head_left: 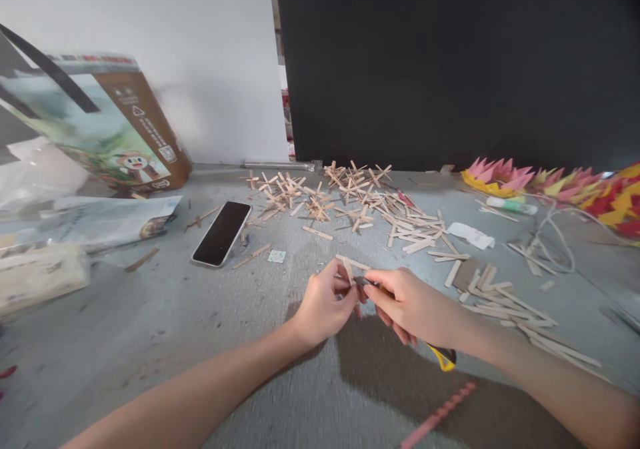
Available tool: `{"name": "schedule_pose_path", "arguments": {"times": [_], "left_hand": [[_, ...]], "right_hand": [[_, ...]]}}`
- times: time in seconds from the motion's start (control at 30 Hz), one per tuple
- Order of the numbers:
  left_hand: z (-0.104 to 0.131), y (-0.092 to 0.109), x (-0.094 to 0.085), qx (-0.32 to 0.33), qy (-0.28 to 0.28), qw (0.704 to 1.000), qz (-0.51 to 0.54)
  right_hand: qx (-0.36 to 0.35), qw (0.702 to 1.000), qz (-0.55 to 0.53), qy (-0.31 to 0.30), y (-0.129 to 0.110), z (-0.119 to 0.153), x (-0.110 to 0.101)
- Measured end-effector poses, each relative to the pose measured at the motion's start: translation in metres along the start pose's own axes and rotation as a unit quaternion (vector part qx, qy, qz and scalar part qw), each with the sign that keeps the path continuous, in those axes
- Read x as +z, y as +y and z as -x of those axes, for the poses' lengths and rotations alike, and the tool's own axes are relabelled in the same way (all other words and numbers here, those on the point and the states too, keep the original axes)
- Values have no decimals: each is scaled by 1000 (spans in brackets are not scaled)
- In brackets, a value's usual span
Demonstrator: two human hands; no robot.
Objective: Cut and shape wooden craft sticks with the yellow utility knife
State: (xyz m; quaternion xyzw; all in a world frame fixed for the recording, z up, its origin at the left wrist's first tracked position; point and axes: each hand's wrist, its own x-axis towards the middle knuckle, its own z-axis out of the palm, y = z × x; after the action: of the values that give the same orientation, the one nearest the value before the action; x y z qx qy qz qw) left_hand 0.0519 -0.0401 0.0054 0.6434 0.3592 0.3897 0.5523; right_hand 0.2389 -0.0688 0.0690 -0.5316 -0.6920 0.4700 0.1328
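Just in front of me, my left hand (325, 304) pinches thin wooden craft sticks (348, 269); one stands up from the fingers and another reaches away to the right behind it. My right hand (411, 302) is wrapped round a utility knife (443, 357), whose yellow and black handle end sticks out below the palm. The knife's dark front part touches or nearly touches the sticks between the two hands. Fingers hide most of the knife and the lower ends of the sticks.
Sticks joined into crosses (320, 205) are heaped at the back, with loose sticks (500, 302) to the right. A phone (223, 234) lies left of centre, near a carton bag (135, 122). Paper petals (500, 179) and a glue stick (511, 205) are far right; a pink twisted rod (440, 414) is in front.
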Motion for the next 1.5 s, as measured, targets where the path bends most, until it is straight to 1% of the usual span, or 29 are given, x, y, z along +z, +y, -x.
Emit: {"name": "schedule_pose_path", "arguments": {"times": [0.23,0.33,0.4,0.47,0.57,0.63,0.73,0.83,1.0,1.07,1.2,1.27,1.37,1.5], "left_hand": [[-1,-3,0,-1,-15,1000,18],[-1,-5,0,-7,-20,999,28],[-2,-5,0,-13,-21,999,32],[-2,-5,0,-18,-22,999,32],[-2,-4,0,-21,-24,999,28],[-3,-4,-1,-21,-27,999,26],[-4,-8,-2,-25,-35,999,31],[-5,-12,-2,-29,-45,998,44],[-6,-12,-1,-26,-37,997,61],[-5,-11,-1,-27,-30,998,55],[-4,-10,0,-26,-19,999,29],[-4,-10,0,-24,-12,999,19],[-4,-9,0,-27,-3,999,21],[-4,-10,0,-27,-1,999,28]], "right_hand": [[5,999,33,-6,7,-2,0],[2,999,52,-1,3,-1,0],[-15,996,82,13,-1,-1,0],[-51,988,136,44,-4,0,0],[-94,968,220,81,-3,0,1],[-96,960,250,81,1,0,2],[-97,951,286,64,7,-1,4],[-99,944,310,58,7,0,4],[-89,958,254,94,0,0,4],[-78,966,226,98,-3,0,4],[-44,981,171,80,-5,-1,3],[-39,984,155,75,-4,-1,2],[-32,988,133,65,-1,-1,2],[-5,996,81,31,3,-3,2]]}}
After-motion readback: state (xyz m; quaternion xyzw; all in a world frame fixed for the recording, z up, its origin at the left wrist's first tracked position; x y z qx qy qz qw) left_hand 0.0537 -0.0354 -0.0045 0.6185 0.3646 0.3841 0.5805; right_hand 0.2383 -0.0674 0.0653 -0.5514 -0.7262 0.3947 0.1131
